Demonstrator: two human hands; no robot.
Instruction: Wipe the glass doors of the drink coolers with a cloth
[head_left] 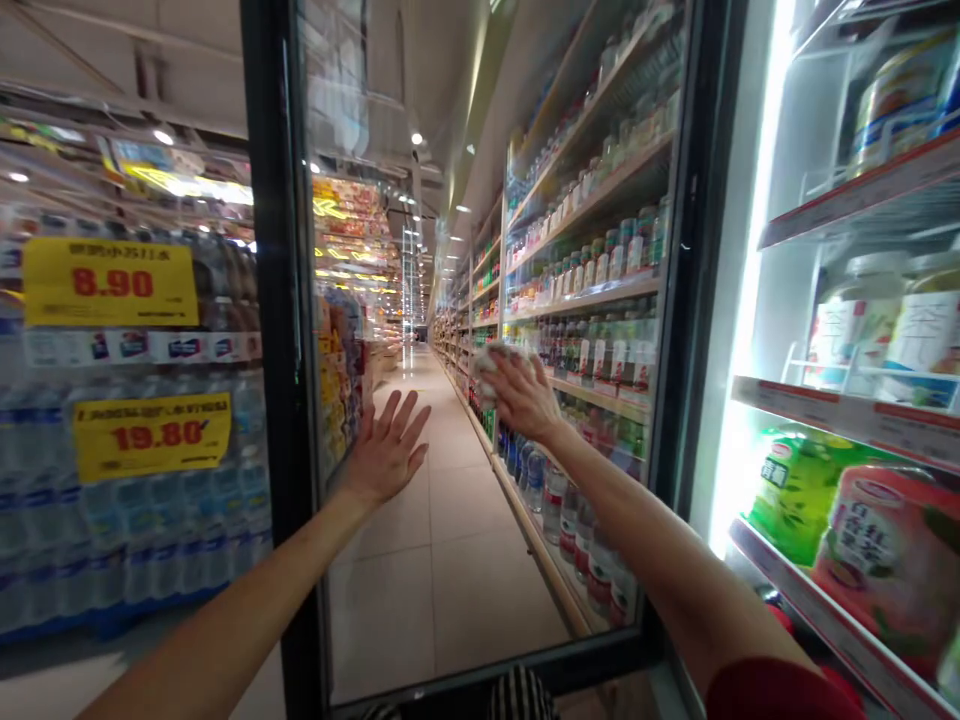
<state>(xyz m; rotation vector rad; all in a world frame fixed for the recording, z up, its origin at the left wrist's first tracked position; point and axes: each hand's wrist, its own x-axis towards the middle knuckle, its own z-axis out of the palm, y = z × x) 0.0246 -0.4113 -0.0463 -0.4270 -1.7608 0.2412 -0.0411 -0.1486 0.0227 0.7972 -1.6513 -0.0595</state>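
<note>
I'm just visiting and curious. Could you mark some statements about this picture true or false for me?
1. The right hand has a pale cloth under its fingers. True.
2. The left hand grips a bottle. False: it is spread open at the glass door, holding nothing.
3. The 19.80 sign hangs above the 8.90 sign. False: the 8.90 sign is above the 19.80 sign.
4. A dark frame borders the glass door. True.
5. The green pack is right of the reddish pack. False: the green pack is left of the reddish pack.

A supermarket (yellow price signs (111,282), bottled drinks (855,322))
</note>
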